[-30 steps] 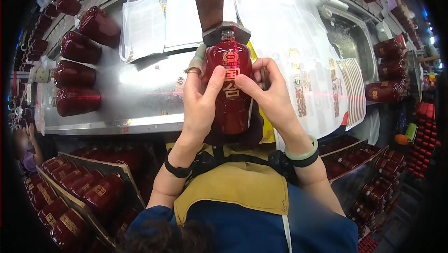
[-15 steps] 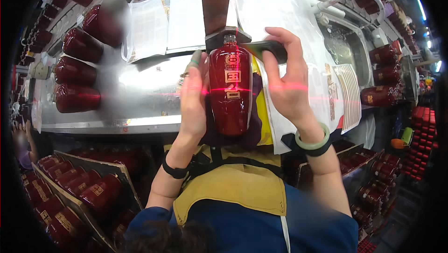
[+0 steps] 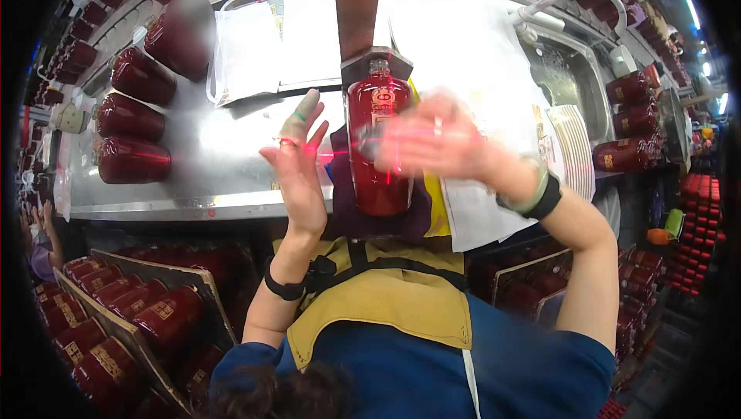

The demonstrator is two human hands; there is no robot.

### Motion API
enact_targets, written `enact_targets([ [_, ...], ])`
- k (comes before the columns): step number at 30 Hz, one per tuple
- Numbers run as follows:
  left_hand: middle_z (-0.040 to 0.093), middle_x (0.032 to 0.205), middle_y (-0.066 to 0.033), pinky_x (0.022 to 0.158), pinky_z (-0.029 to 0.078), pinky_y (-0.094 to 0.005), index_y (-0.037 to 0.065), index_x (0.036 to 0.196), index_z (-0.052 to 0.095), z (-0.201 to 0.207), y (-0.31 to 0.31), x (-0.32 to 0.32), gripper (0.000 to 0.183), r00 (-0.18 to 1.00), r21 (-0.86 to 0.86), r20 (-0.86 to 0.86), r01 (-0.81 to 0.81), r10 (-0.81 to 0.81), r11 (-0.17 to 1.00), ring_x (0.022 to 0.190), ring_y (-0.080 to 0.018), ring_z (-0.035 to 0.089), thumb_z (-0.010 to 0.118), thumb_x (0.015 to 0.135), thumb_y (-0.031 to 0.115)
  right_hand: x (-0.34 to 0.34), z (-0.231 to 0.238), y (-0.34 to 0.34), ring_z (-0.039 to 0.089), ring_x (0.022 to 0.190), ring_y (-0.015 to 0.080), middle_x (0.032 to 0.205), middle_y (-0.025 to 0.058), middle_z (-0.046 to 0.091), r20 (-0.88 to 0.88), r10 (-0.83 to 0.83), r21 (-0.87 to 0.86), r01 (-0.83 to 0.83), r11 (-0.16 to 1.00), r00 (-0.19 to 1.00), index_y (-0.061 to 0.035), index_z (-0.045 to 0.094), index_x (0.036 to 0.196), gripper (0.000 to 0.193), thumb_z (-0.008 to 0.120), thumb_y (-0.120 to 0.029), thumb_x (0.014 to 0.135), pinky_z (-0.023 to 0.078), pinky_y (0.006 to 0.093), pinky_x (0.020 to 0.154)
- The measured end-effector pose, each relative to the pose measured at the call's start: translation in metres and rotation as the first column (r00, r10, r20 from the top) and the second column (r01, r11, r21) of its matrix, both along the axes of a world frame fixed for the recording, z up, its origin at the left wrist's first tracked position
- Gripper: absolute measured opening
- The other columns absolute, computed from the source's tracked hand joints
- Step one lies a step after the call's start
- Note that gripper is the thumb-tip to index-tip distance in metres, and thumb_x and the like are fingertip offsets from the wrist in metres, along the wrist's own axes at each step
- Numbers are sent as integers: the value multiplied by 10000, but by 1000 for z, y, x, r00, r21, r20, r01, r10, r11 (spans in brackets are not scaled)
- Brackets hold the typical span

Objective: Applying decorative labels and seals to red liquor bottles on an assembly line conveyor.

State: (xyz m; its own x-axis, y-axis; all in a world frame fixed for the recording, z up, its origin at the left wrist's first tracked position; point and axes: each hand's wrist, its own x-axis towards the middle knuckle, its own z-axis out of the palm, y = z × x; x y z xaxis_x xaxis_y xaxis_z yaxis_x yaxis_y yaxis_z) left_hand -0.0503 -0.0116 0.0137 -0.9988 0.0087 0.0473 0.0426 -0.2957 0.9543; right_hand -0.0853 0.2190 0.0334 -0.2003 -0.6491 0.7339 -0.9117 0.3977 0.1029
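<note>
So the bottle [image 3: 382, 193] is lying right in front of the person, neck pointing away and up at a dark block [image 3: 400, 67] on the end of a brown post [image 3: 357, 2]; can't tell if glass and block actually touch; its base end lies on a purple cloth [image 3: 417, 217], with a bit of yellow sheet [image 3: 438, 210] poking out just to the right.

The right hand [image 3: 438, 141] is across the front of the bottle, covering most of the gold lettering; it's pretty blurry, so I can't tell if the fingers are together or clamped on anything; there's a dark thing [image 3: 368, 141] by the fingertips, too smeared to make out.

The left hand [image 3: 297, 176] is up just beside the bottle, palm showing, fingers spread apart and holding nothing; one finger wears a pale cover [image 3: 306, 104], and there's a ring [image 3: 287, 142] on another; a red light line runs over both hands.

Around them: more red bottles [image 3: 133, 160] lined up on the steel table [image 3: 224, 187] at left; white sheets [image 3: 455, 33] on both sides of the post; a sink [image 3: 567, 71] over on the right.
</note>
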Motion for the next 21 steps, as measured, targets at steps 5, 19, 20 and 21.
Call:
enact_targets([
  [5,323,1623,-227,1229,175,-544,165,1247,750,-3,-11,-4,1001,806,-739,-444,-81,-392,669,1498,-431,258,137,901,877,72,28,-3,559,779,197,961,5,629,434,250,-85,-237,968,866,-85,684,1015,171,680,-123,848,498,324,722],
  [19,347,1617,-211,1233,141,-522,133,1241,756,29,6,-9,951,811,-796,-444,-162,-381,583,1503,-399,237,80,991,754,52,-34,125,653,955,220,1257,105,616,214,-671,541,486,686,710,-135,668,1264,451,690,-153,813,500,359,715],
  [20,347,1616,-213,1234,144,-517,101,1244,749,30,9,-9,961,822,-772,-465,-195,-328,605,1502,-390,246,76,996,741,41,-41,126,656,969,214,1272,102,617,209,-721,551,529,645,661,-131,655,1278,450,668,-144,829,502,352,719],
  [21,348,1616,-210,1233,160,-510,54,1246,735,33,9,-8,984,833,-776,-470,-230,-294,587,1504,-372,252,68,999,734,29,-47,129,660,983,209,1286,100,619,204,-765,562,567,602,611,-126,642,1293,449,646,-134,844,503,345,723],
])
